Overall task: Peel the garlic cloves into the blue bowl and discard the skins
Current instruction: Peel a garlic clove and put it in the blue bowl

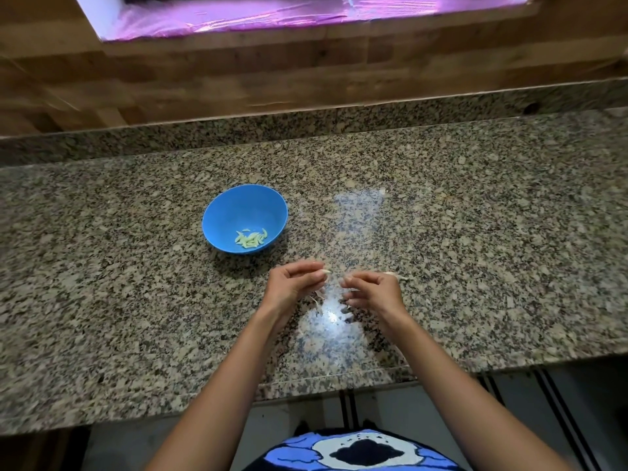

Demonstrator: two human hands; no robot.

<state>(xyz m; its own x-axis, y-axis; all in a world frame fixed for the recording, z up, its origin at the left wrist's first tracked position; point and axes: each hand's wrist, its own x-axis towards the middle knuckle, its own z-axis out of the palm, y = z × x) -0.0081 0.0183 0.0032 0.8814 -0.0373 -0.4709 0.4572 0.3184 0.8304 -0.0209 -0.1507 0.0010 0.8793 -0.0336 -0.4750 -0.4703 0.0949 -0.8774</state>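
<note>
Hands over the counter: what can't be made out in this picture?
Head view:
Left hand: the clove it pinches is too small to tell if peeled.
Right hand: curled fingers hide whether it holds anything.
Skins on the counter: lost in glare and speckle.
Bowl: its cloves are too small to count.

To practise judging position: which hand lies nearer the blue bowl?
The left hand, pinching a garlic clove, close by the blue bowl; the right hand is farther to the side.
</note>
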